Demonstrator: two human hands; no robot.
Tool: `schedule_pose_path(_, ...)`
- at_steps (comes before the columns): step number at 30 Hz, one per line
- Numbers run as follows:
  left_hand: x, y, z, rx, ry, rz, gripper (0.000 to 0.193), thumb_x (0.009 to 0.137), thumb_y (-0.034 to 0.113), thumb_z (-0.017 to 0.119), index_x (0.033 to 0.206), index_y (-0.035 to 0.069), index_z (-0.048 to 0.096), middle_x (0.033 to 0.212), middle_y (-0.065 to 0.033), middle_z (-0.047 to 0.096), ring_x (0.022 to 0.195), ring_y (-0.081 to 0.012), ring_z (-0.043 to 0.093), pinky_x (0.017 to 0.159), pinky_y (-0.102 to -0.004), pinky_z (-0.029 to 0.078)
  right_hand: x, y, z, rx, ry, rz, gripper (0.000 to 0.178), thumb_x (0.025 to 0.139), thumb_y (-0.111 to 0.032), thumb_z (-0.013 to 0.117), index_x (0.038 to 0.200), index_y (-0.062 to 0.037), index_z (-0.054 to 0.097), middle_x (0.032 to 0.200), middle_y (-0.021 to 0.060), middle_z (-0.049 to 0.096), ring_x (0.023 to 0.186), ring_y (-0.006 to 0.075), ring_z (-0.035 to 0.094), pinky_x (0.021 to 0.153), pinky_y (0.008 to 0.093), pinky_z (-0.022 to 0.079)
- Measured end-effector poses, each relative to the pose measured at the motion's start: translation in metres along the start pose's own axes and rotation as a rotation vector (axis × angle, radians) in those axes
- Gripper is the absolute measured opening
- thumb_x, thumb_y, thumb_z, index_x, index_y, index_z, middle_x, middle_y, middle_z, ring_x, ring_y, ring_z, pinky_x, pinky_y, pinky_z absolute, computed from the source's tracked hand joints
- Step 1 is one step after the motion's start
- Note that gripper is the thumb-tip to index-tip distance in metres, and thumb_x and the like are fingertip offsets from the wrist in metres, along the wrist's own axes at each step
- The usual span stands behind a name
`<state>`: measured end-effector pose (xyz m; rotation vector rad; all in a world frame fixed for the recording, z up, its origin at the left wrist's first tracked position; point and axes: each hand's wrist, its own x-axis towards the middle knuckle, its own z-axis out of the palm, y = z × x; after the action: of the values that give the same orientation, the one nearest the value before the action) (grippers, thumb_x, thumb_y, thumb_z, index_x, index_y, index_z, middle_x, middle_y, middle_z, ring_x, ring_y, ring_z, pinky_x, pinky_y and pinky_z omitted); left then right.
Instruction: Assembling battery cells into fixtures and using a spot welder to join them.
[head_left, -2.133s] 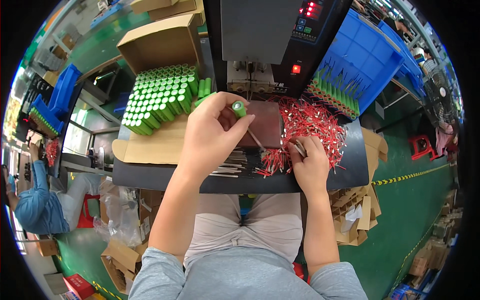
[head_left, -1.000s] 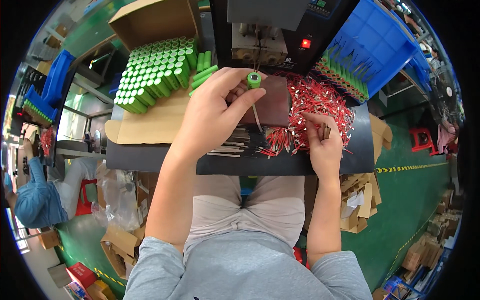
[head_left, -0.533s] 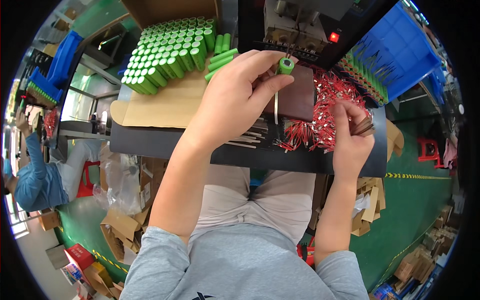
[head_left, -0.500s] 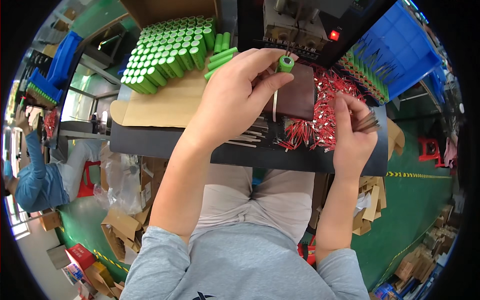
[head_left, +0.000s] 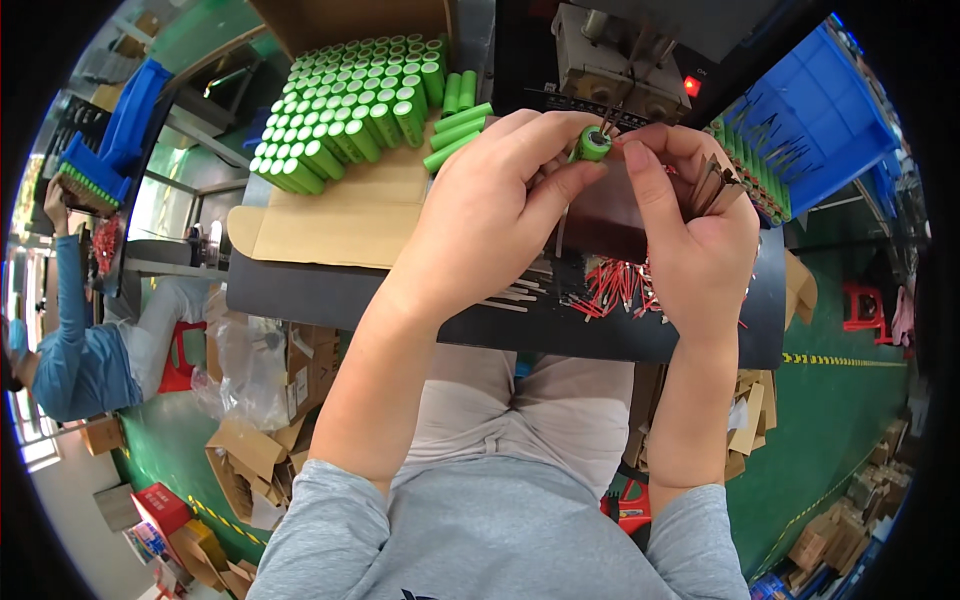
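Battery (head_left: 597,146) sits in the left hand's (head_left: 485,210) pinching grip beside the machine (head_left: 640,50); the right hand (head_left: 695,235), grip curled round metal strips (head_left: 712,188), has just joined it, bringing both hands to the work.

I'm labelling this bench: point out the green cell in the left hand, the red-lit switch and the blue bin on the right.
Green cell (head_left: 595,150), head view: its green side.
Red-lit switch (head_left: 692,86), head view: its glowing face.
Blue bin (head_left: 832,115), head view: its inner wall.
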<state>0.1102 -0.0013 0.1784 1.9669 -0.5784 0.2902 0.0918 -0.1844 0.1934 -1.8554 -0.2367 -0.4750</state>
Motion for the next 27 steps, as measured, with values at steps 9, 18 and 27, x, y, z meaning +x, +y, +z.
schedule_pose_path(9,0.0011,-0.002,0.0014,-0.002,0.009,0.002,0.031,0.099,0.008,0.071,0.129,0.003,0.069,0.098,-0.0072,0.067,0.086,-0.0166,0.066,0.076,-0.0293,0.054,0.0017,0.0014,0.0009,0.027,0.026,-0.018,0.011,0.098,-0.008,0.074,0.106,0.0,0.072,0.083,-0.0023,0.07,0.069,0.0016,0.053,0.064,0.0197,0.044)
schedule_pose_path(18,0.0012,-0.0017,0.0006,0.02,0.011,0.017,0.03,0.099,0.009,0.072,0.128,0.002,0.069,0.098,-0.0073,0.068,0.086,-0.0151,0.066,0.076,-0.0286,0.054,0.0022,0.0007,-0.0024,0.001,0.003,-0.028,0.013,0.098,-0.009,0.075,0.107,0.0006,0.072,0.087,-0.0008,0.073,0.073,0.0025,0.056,0.067,0.0203,0.047)
schedule_pose_path(27,0.0002,-0.0036,0.0004,-0.014,-0.004,-0.02,0.03,0.099,0.01,0.072,0.128,0.002,0.069,0.098,-0.0067,0.068,0.085,-0.0145,0.066,0.075,-0.0286,0.055,0.0011,-0.0013,-0.0006,0.085,-0.011,0.029,0.013,0.098,-0.009,0.074,0.107,0.0009,0.072,0.093,0.001,0.074,0.076,0.0034,0.058,0.07,0.0207,0.048)
